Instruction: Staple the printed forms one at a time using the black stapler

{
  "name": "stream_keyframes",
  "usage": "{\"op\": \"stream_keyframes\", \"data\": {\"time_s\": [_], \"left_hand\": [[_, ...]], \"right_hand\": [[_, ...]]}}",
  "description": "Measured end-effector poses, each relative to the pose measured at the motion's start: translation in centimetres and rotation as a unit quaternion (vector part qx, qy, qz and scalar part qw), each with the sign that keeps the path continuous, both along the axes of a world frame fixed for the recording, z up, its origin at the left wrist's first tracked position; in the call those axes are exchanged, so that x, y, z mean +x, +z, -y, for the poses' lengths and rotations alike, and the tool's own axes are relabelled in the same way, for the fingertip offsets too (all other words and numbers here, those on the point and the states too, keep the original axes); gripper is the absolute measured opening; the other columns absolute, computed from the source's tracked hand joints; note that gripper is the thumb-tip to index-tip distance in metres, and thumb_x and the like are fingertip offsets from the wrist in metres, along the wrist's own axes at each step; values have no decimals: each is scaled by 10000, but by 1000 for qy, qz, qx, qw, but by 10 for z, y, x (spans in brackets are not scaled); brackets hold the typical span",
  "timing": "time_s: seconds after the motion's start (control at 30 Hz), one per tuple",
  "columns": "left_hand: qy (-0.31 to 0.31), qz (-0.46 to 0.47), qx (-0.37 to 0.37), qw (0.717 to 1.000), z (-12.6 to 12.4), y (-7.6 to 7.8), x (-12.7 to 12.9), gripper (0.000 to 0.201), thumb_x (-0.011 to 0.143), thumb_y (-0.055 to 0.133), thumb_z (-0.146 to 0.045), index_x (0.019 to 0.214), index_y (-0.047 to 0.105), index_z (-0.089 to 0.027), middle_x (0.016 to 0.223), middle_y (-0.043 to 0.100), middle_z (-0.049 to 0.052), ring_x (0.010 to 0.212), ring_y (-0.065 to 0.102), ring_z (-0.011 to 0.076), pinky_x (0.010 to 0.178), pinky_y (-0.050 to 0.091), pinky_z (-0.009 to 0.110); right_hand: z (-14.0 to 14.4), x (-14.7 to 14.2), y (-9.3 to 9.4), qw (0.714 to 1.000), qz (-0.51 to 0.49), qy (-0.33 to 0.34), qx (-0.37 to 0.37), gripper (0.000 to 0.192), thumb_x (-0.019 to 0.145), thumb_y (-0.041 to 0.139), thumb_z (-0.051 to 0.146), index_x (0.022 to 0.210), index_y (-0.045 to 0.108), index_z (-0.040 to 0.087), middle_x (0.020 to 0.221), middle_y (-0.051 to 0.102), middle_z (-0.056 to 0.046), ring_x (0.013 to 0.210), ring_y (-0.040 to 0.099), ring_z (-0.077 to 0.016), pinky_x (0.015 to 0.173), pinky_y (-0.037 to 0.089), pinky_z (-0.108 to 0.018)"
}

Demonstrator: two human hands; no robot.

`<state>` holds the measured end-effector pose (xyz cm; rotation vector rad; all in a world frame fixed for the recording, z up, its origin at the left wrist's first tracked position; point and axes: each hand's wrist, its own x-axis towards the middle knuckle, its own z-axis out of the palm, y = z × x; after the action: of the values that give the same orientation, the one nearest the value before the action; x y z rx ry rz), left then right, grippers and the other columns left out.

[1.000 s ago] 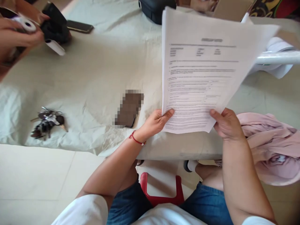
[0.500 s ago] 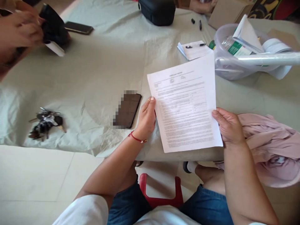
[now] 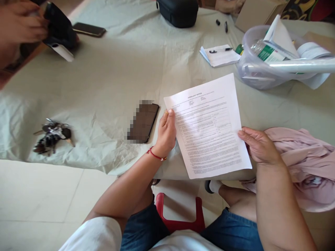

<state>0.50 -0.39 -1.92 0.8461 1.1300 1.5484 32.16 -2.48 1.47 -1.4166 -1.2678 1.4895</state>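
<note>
A printed sheet of paper (image 3: 209, 129) is held up over the near edge of the table, its text side facing me and slightly tilted. My left hand (image 3: 166, 131) pinches its left edge with the thumb on top, the other fingers hidden behind. On the right edge, my right hand (image 3: 258, 144) grips the sheet lower down, thumb on the front. Just left of my left hand lies a dark smartphone (image 3: 143, 123), partly blurred out. A pink cloth (image 3: 300, 150) is bunched beside my right hand.
A bunch of keys (image 3: 53, 136) lies at left on the cloth-covered table (image 3: 110, 80). At right stands a clear plastic basin (image 3: 251, 75) with papers and a roll. Behind are a notepad (image 3: 221, 59), a black case (image 3: 179, 14) and another phone (image 3: 89, 29). Another person's hands (image 3: 24, 26) hold a dark object.
The sheet has come lower and tilted, its top edge dropping clear of the notepad. My right hand has moved slightly down and right; both hands keep their hold.
</note>
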Motion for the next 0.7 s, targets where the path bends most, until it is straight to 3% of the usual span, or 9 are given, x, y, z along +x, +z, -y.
{"op": "stream_keyframes", "data": {"time_s": [0.1, 0.17, 0.27, 0.33, 0.4, 0.47, 0.53, 0.6, 0.7], "left_hand": [[-6, 42, -14, 999, -1, 4, 3, 449, 977, 765, -677, 1067, 758, -237, 1215, 826, 98, 1255, 754, 287, 1078, 605, 420], [-22, 58, -29, 998, 1, 7, 6, 438, 957, 792, -661, 1015, 751, -229, 1093, 829, 85, 1159, 776, 279, 994, 627, 407], [-54, 71, -64, 994, 10, 10, 13, 427, 937, 821, -635, 913, 737, -217, 942, 803, 66, 1003, 778, 260, 875, 630, 379], [-103, 76, -86, 988, 19, 11, 19, 436, 929, 826, -639, 892, 744, -213, 901, 789, 60, 907, 759, 239, 813, 617, 362], [-165, 62, -93, 980, 28, 13, 26, 471, 941, 802, -674, 897, 756, -208, 885, 779, 58, 840, 732, 220, 771, 596, 350], [-219, 29, -78, 972, 36, 14, 32, 522, 981, 732, -720, 911, 750, -203, 878, 763, 63, 816, 700, 214, 760, 573, 353], [-240, -8, -48, 970, 41, 15, 37, 546, 1011, 686, -731, 864, 703, -205, 827, 706, 48, 767, 633, 195, 735, 530, 346], [-242, -31, -23, 969, 44, 16, 40, 549, 1027, 669, -723, 826, 652, -212, 780, 630, 26, 717, 548, 175, 690, 476, 335], [-245, -50, -13, 968, 45, 16, 43, 532, 1036, 651, -726, 869, 652, -221, 805, 601, 21, 717, 497, 175, 671, 447, 332]], "right_hand": [[-6, 10, -9, 997, 61, 35, 19, 368, 889, 894, 624, 1040, 885, 289, 1020, 882, -40, 909, 833, -275, 921, 713, -470], [-11, 12, -13, 993, 108, 13, 41, 374, 886, 892, 623, 1024, 880, 276, 991, 878, -44, 885, 831, -258, 887, 715, -449], [-17, 6, -9, 974, 150, -111, 126, 346, 909, 868, 578, 1006, 864, 246, 959, 866, -53, 866, 829, -237, 861, 706, -420], [-18, -6, 2, 937, 172, -206, 222, 279, 964, 819, 524, 1007, 854, 251, 975, 857, -57, 902, 826, -240, 896, 695, -429], [-15, -21, 18, 901, 194, -247, 299, 245, 1029, 749, 499, 1037, 856, 278, 1021, 854, -63, 934, 824, -260, 924, 690, -462], [-10, -39, 31, 885, 224, -218, 345, 235, 1077, 696, 471, 1119, 859, 308, 1071, 856, -56, 992, 826, -273, 988, 673, -493], [-5, -56, 39, 873, 261, -128, 391, 228, 1098, 672, 401, 1165, 862, 297, 1213, 855, -70, 1161, 808, -292, 1099, 636, -511], [-2, -69, 39, 852, 307, -44, 422, 267, 1117, 625, 356, 1234, 855, 287, 1306, 845, -79, 1278, 772, -311, 1181, 591, -544], [1, -82, 33, 823, 365, 29, 434, 321, 1128, 582, 313, 1335, 824, 282, 1367, 832, -74, 1406, 705, -335, 1240, 542, -588]]}}
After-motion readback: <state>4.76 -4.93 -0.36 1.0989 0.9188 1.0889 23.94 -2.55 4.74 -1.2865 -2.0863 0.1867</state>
